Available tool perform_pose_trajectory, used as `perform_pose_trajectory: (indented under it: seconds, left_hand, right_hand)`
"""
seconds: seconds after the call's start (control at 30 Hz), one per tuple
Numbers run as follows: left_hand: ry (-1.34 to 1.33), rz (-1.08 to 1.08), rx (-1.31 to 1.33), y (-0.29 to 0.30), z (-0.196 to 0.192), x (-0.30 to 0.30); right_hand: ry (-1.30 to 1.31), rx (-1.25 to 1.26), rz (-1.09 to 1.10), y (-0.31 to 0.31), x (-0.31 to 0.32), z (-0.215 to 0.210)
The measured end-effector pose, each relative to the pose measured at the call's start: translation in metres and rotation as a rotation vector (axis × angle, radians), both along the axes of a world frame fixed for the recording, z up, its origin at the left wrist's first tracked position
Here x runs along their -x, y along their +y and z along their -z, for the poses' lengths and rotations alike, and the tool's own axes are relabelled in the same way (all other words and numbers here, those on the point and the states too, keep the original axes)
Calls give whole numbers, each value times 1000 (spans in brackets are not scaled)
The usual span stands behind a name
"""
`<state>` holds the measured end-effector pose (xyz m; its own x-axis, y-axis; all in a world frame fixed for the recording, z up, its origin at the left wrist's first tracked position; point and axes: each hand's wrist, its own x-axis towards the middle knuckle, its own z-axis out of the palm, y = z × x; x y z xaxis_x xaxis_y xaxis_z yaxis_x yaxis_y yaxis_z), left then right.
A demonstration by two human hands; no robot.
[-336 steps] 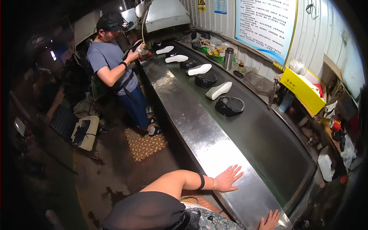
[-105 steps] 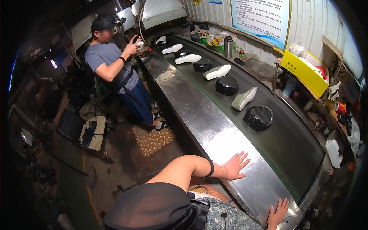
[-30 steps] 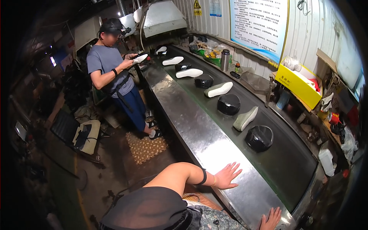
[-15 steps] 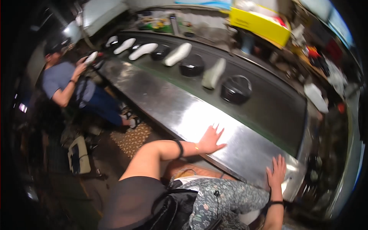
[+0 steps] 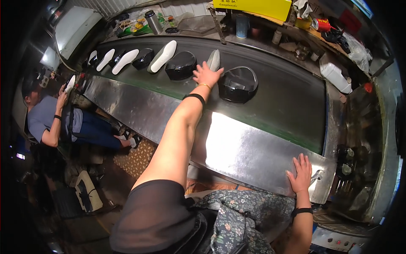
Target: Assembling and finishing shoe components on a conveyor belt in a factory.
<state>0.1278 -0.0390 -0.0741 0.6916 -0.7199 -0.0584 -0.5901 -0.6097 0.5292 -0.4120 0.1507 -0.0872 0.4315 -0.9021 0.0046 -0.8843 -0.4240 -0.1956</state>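
My left hand [image 5: 207,76] reaches over the dark belt [image 5: 287,106], its fingers spread at the near end of a grey shoe sole [image 5: 215,59]. Whether the fingertips touch the sole cannot be made out. Just to the right of that hand stands a glossy black shoe upper [image 5: 237,88], and to its left is another black upper [image 5: 181,67]. My right hand [image 5: 301,174] lies flat with fingers apart on the metal ledge [image 5: 262,156], holding nothing. Farther left along the belt, white soles [image 5: 163,56] alternate with black uppers.
At the far left a person [image 5: 55,112] holds a white sole [image 5: 70,84]. Behind the belt stand a steel flask [image 5: 153,22], a blue cup [image 5: 242,26] and a yellow box [image 5: 253,9]. A white plastic jug [image 5: 335,74] sits at the right.
My left hand has lifted off the metal ledge and stretched forward to the grey sole. The right hand stays on the ledge. The whole view has shifted and turned slightly.
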Motion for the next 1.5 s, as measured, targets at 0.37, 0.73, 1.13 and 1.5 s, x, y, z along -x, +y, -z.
perform_pose_trajectory:
  seconds: [0.37,0.73,1.13,1.5]
  left_hand:
    - [1300,172,422,84,-31,-44]
    - [-23,-425,350,336,12,-226]
    - [-213,887,338,127,-40,1]
    - [-287,1030,359,118,-34,72]
  right_hand:
    - [-12,1,15,-5,1,-2]
    - [52,18,-94,-12,2,6]
    - [84,-31,-56,-4,-2,0]
    - [13,-41,-16,0,-1,-2]
